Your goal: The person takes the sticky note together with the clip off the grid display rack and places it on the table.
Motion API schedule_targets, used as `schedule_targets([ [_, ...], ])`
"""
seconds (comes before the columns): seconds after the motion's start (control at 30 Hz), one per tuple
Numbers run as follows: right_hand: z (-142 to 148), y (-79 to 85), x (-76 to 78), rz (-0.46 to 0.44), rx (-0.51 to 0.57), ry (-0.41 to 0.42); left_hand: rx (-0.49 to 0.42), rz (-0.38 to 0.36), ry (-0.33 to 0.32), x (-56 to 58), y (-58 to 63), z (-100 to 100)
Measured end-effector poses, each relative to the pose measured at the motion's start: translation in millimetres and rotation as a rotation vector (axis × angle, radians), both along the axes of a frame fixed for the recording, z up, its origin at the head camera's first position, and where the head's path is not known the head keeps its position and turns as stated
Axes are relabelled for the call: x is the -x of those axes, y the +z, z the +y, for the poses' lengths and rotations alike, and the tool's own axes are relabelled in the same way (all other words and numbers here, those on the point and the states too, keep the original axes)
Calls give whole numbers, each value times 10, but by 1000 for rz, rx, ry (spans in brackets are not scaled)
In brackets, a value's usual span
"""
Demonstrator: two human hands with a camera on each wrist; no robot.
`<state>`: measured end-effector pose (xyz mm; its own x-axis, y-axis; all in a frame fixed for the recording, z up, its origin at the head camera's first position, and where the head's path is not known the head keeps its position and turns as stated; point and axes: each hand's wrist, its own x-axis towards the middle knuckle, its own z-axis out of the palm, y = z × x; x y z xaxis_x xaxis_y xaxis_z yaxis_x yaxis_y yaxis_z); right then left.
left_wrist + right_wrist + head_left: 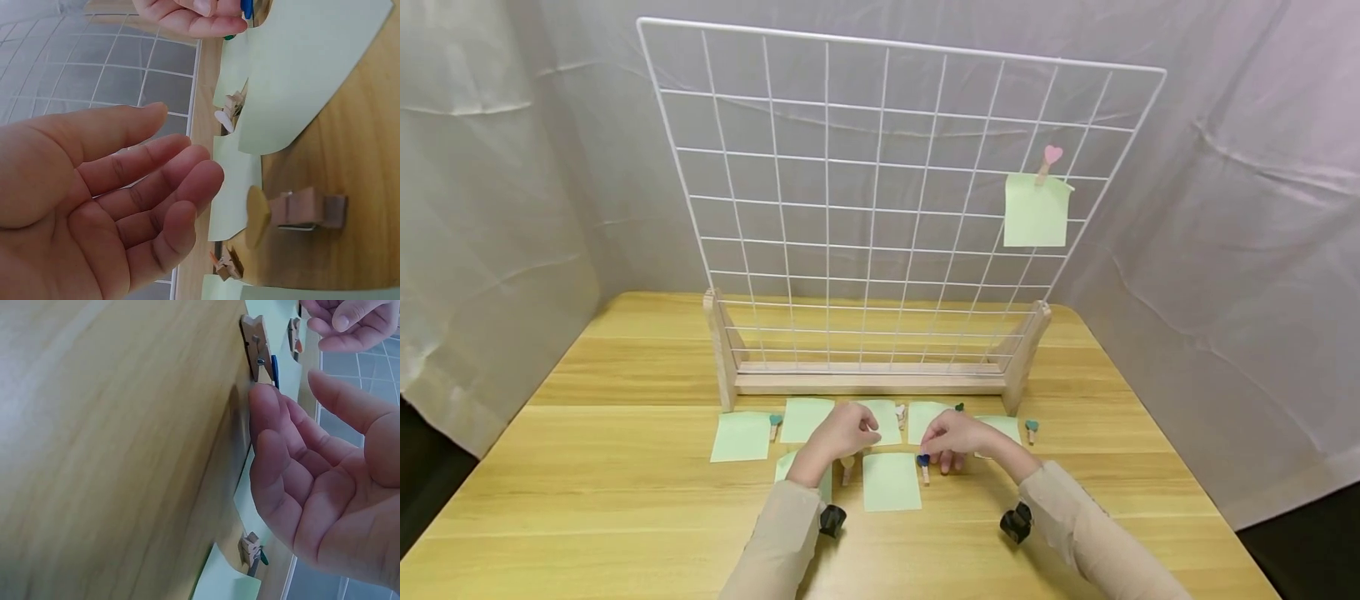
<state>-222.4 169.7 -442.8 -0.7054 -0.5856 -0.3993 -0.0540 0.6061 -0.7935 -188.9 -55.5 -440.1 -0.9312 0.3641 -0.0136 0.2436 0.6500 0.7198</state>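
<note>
My left hand [841, 433] hovers over the row of pale green sticky notes, fingers loosely bent and nothing between them. Below it lies a small wooden clothespin with a yellow disc-like top [303, 209]. My right hand [955, 435] is at a clothespin with a blue heart [924, 468]; in the right wrist view its fingertips are right at the end of this clothespin [255, 347], with the thumb held apart. A square sticky note [891, 483] lies to the left of the blue clothespin. Part of another front note [784, 467] is hidden by my left wrist.
Behind the notes a white wire grid [854, 158] stands in a wooden base [872, 383]. A pink-heart clothespin [1051, 157] fixes one green note [1036, 217] to its upper right. Teal-heart clothespins lie at the left [775, 427] and right [1032, 431] ends of the back row.
</note>
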Motion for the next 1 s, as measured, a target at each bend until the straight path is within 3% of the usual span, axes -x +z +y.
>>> schedule_targets([
  [0.17, 23, 22, 21, -1, 1, 1, 3, 0, -3, 26, 44, 1],
  [0.43, 133, 156, 115, 29, 44, 2, -6, 9, 5, 85, 209, 20],
  [0.7, 307, 369, 213, 80, 70, -18, -9, 110, -32, 190, 361, 87],
  [1.0, 491, 699, 278, 156, 146, -89, -12, 146, -70, 284, 557, 182],
])
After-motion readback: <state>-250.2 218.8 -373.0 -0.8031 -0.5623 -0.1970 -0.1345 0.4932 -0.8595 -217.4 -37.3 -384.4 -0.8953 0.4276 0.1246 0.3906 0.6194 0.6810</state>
